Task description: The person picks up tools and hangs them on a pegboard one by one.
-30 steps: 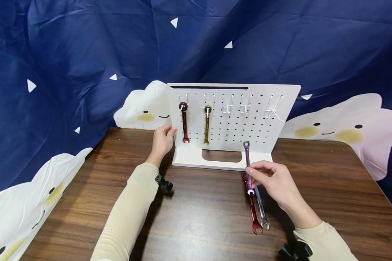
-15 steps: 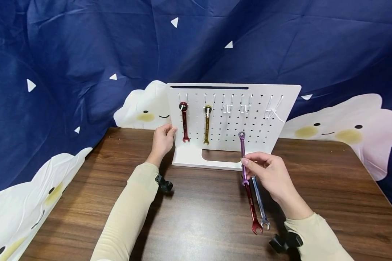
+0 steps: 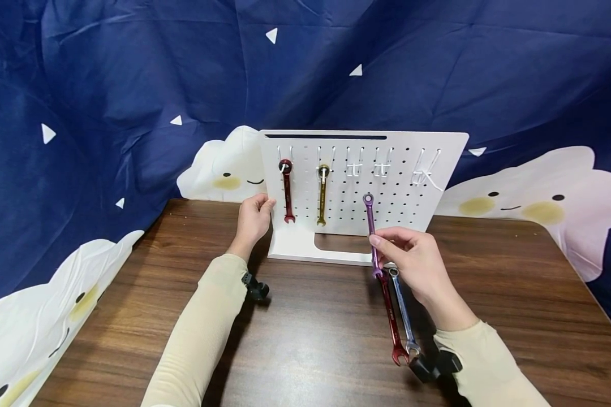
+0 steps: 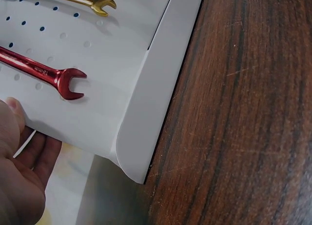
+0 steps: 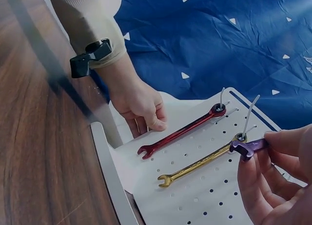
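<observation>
My right hand [image 3: 412, 257] pinches a purple combination wrench [image 3: 370, 220] between thumb and fingers, its ring end up, in front of the white pegboard [image 3: 402, 220]. The left hand [image 3: 254, 220] grips the board's left edge, thumb on the front and fingers behind, as the left wrist view shows. A red wrench [image 3: 287, 195] and a gold wrench [image 3: 323, 198] hang by their ring ends from hooks on the board's left half. On the table below my right hand lie another red wrench [image 3: 393, 325] and a silver-blue wrench [image 3: 403, 311], side by side.
Bare wire hooks [image 3: 355, 168] are fitted to the right of the gold wrench, and one more hook [image 3: 425, 175] near the right edge juts out crookedly. The board stands on a wooden table [image 3: 295, 333] before a blue curtain [image 3: 305, 68].
My right hand has moved up and to the left, carrying the purple wrench from above the lying wrenches to the board's lower front. The left hand has stayed put.
</observation>
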Motion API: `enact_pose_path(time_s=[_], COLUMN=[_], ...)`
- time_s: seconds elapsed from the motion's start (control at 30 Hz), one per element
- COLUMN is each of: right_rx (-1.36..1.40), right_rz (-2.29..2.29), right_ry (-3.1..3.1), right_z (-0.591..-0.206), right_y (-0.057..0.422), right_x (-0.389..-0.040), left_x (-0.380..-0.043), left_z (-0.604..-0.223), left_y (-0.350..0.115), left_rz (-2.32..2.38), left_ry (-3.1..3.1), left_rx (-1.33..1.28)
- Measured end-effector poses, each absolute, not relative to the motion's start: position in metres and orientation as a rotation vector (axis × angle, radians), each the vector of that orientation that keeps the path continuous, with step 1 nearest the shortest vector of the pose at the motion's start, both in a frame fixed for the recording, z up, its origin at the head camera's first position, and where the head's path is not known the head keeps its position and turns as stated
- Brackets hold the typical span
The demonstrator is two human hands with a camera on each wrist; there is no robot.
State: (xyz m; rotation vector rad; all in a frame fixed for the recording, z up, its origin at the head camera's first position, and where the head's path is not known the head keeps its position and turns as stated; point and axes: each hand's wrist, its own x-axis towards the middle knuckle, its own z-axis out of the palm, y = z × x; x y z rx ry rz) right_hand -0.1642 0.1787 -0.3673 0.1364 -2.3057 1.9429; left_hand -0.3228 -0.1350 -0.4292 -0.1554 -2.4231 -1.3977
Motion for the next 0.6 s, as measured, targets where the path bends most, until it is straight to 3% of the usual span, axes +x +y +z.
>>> enact_pose_path(time_s=[0.6], right_rx=[0.101], right_rz=[2.022], right_ry=[-2.221], right_z=[-0.357], right_y=[0.166], right_x=[-0.179], left_x=[-0.322], left_z=[-0.429], left_y=[-0.135], left_rz=[-1.39], left_ry=[-2.425], left_rx=[-0.161])
